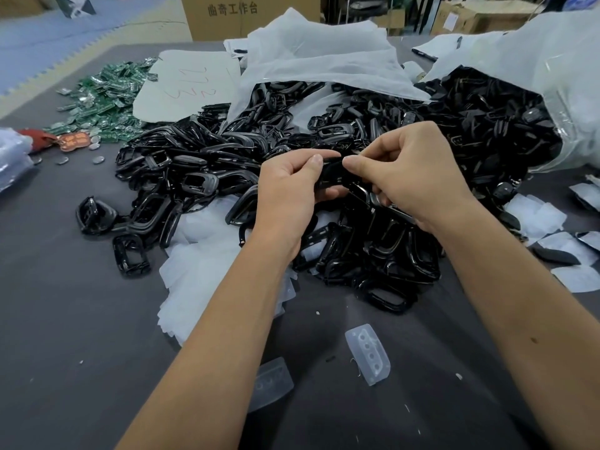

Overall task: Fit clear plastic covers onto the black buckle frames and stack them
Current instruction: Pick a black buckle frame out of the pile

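Both hands, the left hand (289, 186) and the right hand (409, 173), pinch one glossy black plastic buckle frame (334, 177) between curled fingers above the heap of black frames (194, 177) (two clear plastic covers (368, 354) lie nearer on the dark grey surface (65, 319)).

Glossy black buckle frames (201, 164), frosted clear covers (368, 354), dark grey table (65, 303), green chips (107, 92).
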The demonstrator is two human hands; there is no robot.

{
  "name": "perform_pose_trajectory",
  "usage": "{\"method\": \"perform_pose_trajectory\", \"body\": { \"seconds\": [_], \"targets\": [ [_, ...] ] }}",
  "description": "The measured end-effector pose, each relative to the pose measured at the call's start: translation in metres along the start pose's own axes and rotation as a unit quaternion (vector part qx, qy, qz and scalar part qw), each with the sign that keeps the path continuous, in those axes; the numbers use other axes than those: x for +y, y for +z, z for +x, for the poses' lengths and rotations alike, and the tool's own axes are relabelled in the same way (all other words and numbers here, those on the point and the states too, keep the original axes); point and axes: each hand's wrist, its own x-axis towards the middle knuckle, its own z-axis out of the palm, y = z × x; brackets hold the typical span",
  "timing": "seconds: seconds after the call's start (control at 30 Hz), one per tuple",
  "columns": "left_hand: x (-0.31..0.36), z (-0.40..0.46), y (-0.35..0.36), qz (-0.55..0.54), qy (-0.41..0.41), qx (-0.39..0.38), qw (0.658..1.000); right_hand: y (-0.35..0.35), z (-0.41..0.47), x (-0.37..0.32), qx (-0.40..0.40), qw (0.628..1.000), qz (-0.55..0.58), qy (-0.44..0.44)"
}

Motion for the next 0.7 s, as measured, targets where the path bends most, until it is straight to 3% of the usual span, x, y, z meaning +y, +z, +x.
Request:
{"method": "perform_pose_trajectory", "body": {
  "seconds": [0.17,0.37,0.7],
  "targets": [
    [0.001,0.001,0.002,0.019,0.008,0.015,1.0,0.004,0.0,-0.006,0.055,0.998,-0.03,0.005],
    [0.004,0.001,0.002,0.029,0.039,0.004,0.999,0.0,-0.003,-0.013,-0.068,0.976,0.191,0.078],
    [0.002,0.0,0.002,-0.018,0.038,0.019,0.999,0.002,-0.002,-0.007,-0.051,0.949,0.291,0.111]
  ]
}}
